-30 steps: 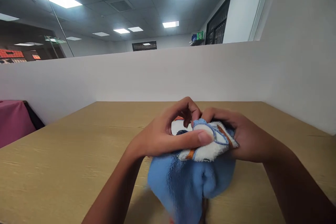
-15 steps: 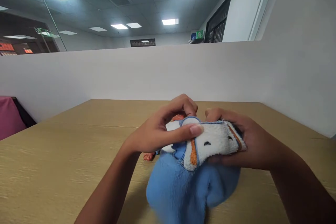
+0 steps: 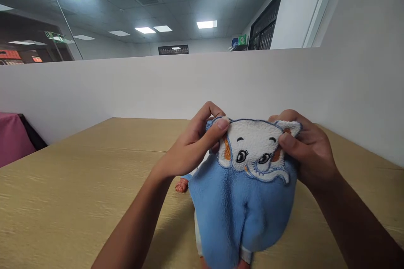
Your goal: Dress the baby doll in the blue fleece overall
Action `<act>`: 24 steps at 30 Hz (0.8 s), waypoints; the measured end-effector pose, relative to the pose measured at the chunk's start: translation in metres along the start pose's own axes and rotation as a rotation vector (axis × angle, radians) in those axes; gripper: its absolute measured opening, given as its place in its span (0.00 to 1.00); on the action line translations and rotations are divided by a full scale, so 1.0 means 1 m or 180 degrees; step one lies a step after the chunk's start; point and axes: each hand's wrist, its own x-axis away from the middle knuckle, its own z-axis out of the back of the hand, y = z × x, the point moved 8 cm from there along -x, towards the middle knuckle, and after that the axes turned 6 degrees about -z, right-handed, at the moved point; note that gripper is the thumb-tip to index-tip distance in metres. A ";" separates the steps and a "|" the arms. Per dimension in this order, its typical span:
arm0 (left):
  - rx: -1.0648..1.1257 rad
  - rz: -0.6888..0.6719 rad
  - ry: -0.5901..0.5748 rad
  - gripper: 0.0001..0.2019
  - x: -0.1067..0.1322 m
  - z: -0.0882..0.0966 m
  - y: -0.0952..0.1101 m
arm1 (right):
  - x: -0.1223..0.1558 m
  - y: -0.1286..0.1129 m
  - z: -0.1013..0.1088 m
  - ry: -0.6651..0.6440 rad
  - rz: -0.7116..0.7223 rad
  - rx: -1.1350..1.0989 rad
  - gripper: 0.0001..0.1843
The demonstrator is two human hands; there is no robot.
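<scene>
A: What is the left hand doing?
B: Pinching the cloth; its thumb presses on the top edge, by one ear of the elephant patch; the fingers curl behind.
A: And the right hand?
B: The same on the other side; thumb on the patch's other ear, fingers hidden behind the cloth; the patch faces the camera.
A: Where is the cloth, then?
B: Held up between both hands and hanging below them; blue fleece, bulging, above the tabletop; whether its lower end touches the wood I cannot tell.
A: Anything close by?
B: A small doll foot lies on the tabletop just under the left wrist, peeking out beside the cloth; something pale shows at the cloth's bottom edge, too cut off to name.
A: Farther out?
B: A white partition stands beyond the hands; a pink cover sits well off to the left hand's side.
</scene>
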 end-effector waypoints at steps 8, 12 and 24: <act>-0.0054 -0.0207 0.0472 0.18 0.002 0.005 0.006 | -0.002 0.005 -0.004 -0.0447 -0.0449 0.0143 0.08; 0.0092 -0.0062 0.0735 0.20 0.002 0.009 0.002 | 0.007 0.010 -0.012 -0.1277 -0.0788 0.0530 0.13; 0.0226 0.0081 0.0928 0.20 0.003 0.009 -0.006 | 0.014 0.009 -0.024 -0.1724 -0.1150 0.1030 0.26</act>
